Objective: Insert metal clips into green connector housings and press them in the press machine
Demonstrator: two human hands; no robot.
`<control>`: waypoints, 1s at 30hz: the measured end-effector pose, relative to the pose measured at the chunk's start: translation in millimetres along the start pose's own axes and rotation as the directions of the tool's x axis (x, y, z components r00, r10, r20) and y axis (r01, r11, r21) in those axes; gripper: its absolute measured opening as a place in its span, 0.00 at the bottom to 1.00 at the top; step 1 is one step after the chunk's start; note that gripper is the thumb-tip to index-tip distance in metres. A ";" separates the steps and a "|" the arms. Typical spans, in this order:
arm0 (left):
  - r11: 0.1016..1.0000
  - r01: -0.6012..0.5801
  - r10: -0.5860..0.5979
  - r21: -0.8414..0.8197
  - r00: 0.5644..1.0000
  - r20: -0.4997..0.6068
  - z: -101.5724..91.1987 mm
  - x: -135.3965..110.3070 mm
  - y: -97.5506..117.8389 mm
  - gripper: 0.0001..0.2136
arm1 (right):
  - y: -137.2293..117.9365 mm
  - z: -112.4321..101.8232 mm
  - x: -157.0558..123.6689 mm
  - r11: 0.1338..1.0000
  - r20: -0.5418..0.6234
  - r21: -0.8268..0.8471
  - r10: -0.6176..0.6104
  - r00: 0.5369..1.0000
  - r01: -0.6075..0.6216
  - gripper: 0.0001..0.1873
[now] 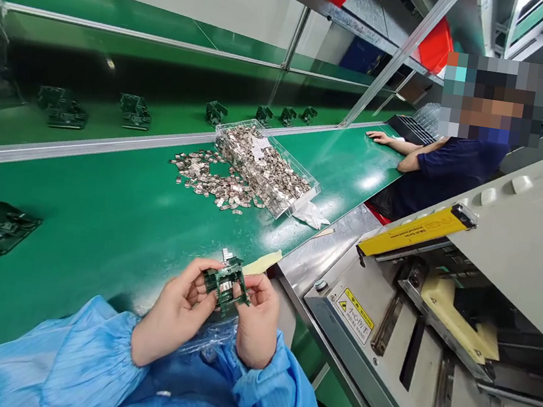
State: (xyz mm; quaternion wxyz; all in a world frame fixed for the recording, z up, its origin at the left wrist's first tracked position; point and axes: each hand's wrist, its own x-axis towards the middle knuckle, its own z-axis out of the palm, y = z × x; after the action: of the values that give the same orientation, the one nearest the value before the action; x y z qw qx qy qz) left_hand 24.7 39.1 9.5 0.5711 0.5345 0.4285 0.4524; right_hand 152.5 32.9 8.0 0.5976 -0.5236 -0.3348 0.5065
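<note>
Close to my body, a dark green plastic frame with small metal pieces in it (226, 285) is held between both hands. My left hand (181, 305) grips its left side with thumb and fingers. On its right side, my right hand (258, 316) pinches the frame. Beyond my hands, a clear tray (316, 193) is heaped with small silvery metal pieces (266, 166), and more loose pieces (205, 174) lie spread to its left. Further green plastic parts (0, 226) lie on the green table (97, 219) at the left.
Several green parts (135, 111) stand along the back strip. A machine (352, 309) with a hand-injury warning label borders the table on the right, its yellow bar (414, 231) jutting out. A co-worker (459, 162) sits at the far right end. Yellowish paper (263, 263) lies by my right hand.
</note>
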 end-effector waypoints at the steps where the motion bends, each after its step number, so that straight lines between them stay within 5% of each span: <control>1: 1.000 0.006 -0.006 0.001 1.000 0.015 0.5 -0.3 0.1 0.14 | -1.0 -3.0 -1.1 1.000 0.011 -0.002 -0.002 1.000 0.002 0.12; 6: 0.999 0.012 -0.015 -0.040 0.998 -0.059 -4.0 14.4 3.7 0.18 | 3.4 -35.5 -0.8 0.990 -0.030 -0.109 -0.089 0.996 0.086 0.15; 10: 0.998 0.013 -0.017 -0.065 0.998 -0.060 -3.8 43.5 0.6 0.20 | 34.9 -51.5 3.8 0.982 0.053 -0.172 0.087 0.995 -0.076 0.25; 15: 0.998 -0.007 0.013 -0.059 0.995 0.100 19.2 67.9 -10.3 0.19 | 65.0 -34.9 4.8 0.985 0.100 -0.076 0.159 0.982 -0.152 0.27; 22: 0.987 0.115 -0.082 -0.110 0.961 0.266 21.6 56.4 -13.0 0.18 | 71.8 -23.8 -14.9 0.986 0.183 -0.030 0.168 0.969 -0.165 0.28; 30: 0.998 0.069 -0.065 -0.012 0.974 0.216 21.3 55.5 -18.1 0.18 | 85.1 -12.0 -29.5 0.991 0.052 -0.129 -0.018 0.998 0.025 0.24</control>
State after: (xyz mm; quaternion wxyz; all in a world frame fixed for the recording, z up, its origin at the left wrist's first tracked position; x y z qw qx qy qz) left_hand 58.9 88.2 -7.6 0.6342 0.5599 0.3775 0.3766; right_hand 134.3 -4.0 -73.1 0.5590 -0.5448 -0.3878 0.4903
